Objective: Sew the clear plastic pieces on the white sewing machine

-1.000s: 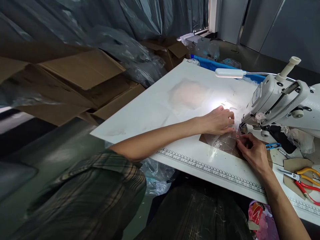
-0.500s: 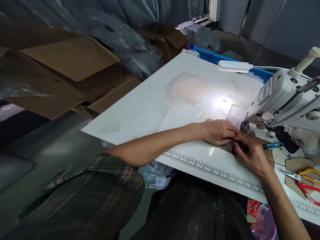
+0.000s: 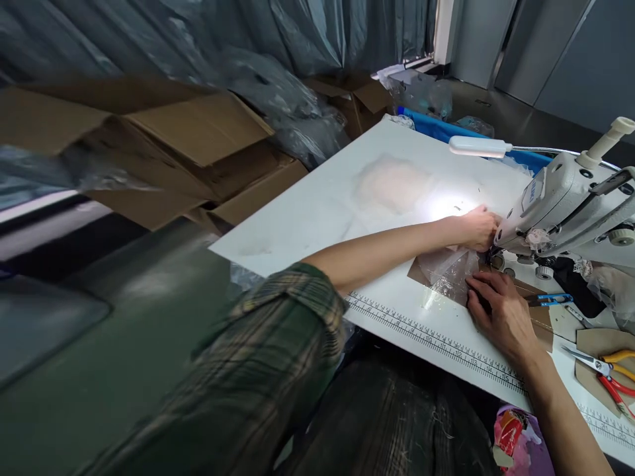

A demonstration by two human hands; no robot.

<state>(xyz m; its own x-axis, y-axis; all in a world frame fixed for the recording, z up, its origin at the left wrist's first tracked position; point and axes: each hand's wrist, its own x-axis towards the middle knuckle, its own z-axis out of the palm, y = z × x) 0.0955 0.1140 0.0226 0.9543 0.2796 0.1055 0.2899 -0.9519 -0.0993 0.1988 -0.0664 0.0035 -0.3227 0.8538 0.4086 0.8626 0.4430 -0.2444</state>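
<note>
1. Currently, the film (image 3: 449, 271) (sheer and shiny; plastic or cloth, I can't tell) lies on the table (image 3: 297, 218), partly over a brown card (image 3: 415, 269), by the machine's (image 3: 550, 205) needle end.
2. The left hand (image 3: 481, 228) is bent in beside that end; its fingertips are hidden, so I cannot tell whether its grip is closed on anything.
3. The right hand (image 3: 503, 311) rests at the film's near right edge, fingers curved and unclenched; whether its grip pinches the film is unclear.
4. The step in hand looks like steadying and placing the film; moving it further would call for flat, even guiding, with fingertips clear of the needle.
5. The machine crowds the left hand, and blue snips (image 3: 550, 299) lie just beside the right.
6. Farther out are scissors (image 3: 600, 363), a lamp (image 3: 479, 147) and boxes (image 3: 198, 132).
</note>
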